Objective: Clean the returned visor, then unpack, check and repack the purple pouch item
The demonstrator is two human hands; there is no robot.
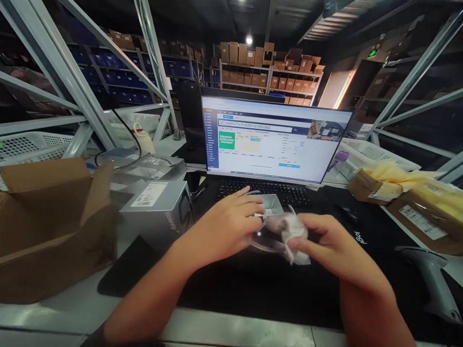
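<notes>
My right hand (323,236) pinches a crumpled whitish wrapped bundle (295,233) between thumb and fingers. My left hand (233,219) reaches in from the other side, its fingers bent toward the bundle and closed at the edge of a clear, curved plastic piece (265,243). That piece is blurred, and what lies inside it cannot be made out. Just behind both hands is a small open light-grey box (272,204), partly covered by my left fingers. The left thumb is hidden under the hand.
A monitor (267,140) stands behind a black keyboard (296,194). At left are a grey box (154,207) and an open cardboard box (54,231). On the right lie a barcode scanner (430,279), a mouse (347,214) and cartons (421,217) with yellow packaging.
</notes>
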